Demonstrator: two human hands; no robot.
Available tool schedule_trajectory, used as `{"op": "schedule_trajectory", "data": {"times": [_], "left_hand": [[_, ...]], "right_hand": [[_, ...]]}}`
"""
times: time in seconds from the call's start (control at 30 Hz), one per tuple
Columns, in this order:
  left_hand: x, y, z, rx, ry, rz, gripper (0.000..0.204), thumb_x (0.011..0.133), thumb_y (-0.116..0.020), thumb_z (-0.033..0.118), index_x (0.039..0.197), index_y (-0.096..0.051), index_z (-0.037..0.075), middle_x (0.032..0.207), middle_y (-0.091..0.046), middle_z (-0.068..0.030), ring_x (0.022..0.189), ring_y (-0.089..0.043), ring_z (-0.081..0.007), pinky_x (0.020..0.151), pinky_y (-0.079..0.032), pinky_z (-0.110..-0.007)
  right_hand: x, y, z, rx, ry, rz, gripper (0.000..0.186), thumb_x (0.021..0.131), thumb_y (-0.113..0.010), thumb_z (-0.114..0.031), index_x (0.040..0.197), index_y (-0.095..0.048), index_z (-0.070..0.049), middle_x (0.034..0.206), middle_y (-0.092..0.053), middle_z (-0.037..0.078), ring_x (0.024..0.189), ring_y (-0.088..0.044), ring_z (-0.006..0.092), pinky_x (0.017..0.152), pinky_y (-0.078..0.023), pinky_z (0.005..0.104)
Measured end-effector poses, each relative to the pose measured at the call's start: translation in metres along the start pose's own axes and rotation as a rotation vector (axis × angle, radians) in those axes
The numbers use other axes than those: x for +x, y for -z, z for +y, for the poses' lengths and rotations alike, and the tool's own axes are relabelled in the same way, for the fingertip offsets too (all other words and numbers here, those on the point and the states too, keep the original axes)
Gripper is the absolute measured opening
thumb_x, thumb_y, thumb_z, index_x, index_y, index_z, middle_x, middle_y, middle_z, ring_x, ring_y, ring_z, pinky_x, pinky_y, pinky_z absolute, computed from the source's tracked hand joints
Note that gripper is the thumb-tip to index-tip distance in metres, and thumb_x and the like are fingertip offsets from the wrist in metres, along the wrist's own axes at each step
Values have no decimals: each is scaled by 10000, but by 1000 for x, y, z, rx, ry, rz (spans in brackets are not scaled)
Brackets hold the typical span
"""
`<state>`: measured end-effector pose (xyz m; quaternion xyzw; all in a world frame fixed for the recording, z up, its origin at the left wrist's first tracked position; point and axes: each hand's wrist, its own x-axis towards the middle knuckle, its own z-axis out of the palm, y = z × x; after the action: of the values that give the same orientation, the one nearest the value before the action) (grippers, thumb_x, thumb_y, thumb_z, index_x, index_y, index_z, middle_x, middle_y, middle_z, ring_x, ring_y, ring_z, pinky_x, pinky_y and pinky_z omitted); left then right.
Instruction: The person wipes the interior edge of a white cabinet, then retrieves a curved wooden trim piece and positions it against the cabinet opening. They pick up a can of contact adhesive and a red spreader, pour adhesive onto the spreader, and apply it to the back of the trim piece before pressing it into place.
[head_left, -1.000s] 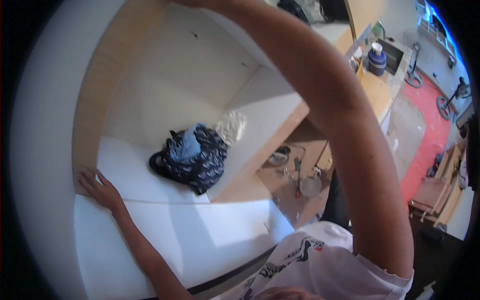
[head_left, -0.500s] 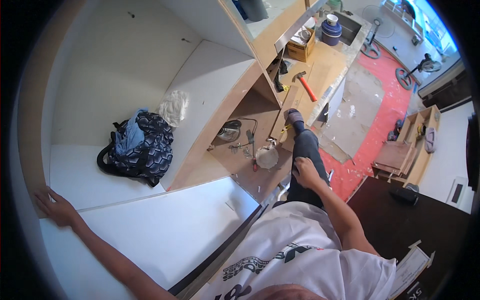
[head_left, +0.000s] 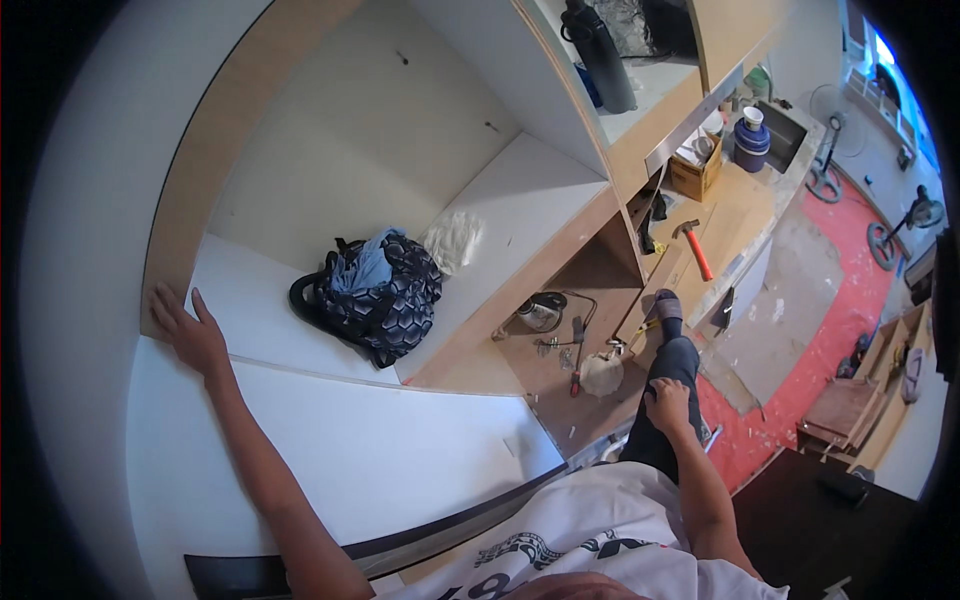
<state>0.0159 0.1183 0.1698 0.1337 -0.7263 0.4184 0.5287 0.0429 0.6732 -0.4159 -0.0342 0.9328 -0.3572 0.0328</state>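
My left hand (head_left: 192,332) lies with its fingers spread against the wooden edge strip (head_left: 160,270) of a white cabinet, nothing in its grasp. My right hand (head_left: 668,405) rests on my bent leg in dark trousers (head_left: 655,440), fingers curled in and holding nothing that I can see. In the white compartment, beyond my left hand, sits a black patterned backpack (head_left: 405,305) with a light blue cloth (head_left: 365,268) on top. Beside it lies a crumpled clear plastic bag (head_left: 455,242). A white panel (head_left: 340,420) stretches below my left hand.
A red-handled hammer (head_left: 697,252) lies on boards beyond my foot (head_left: 668,308). A lower cabinet holds a screwdriver (head_left: 575,384), a round pale piece (head_left: 602,374) and small hardware. A cardboard box (head_left: 697,172) and blue jug (head_left: 752,143) stand near the sink (head_left: 780,135). Red sheeting (head_left: 860,250) covers the floor.
The view has swung left, so the scene sits further right. My left hand stays on the wooden edge, its thumb now spread wider. My right hand remains on my leg.
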Motion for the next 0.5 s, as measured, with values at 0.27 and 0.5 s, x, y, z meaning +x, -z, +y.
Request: {"op": "schedule_trajectory", "data": {"times": [0.27,0.5], "left_hand": [[-4,-7,1,-20,53,-90,615,1027,-535,437,1532,-398,114,1548,-399,-189,1431,-377,-375,1141,-385,-487],[2,-23,-26,97,-26,-53,672,1016,-513,512,1532,-393,98,1553,-383,-176,1429,-384,-361,1091,-447,-498]], "right_hand": [[-4,6,-2,-19,-5,-33,321,808,-695,-221,1097,-728,-84,1144,-700,101,1078,-612,312,926,-429,463],[-6,8,-1,-55,-9,-68,283,844,-670,-236,1076,-721,-82,1127,-695,122,1075,-618,337,919,-450,486]]}}
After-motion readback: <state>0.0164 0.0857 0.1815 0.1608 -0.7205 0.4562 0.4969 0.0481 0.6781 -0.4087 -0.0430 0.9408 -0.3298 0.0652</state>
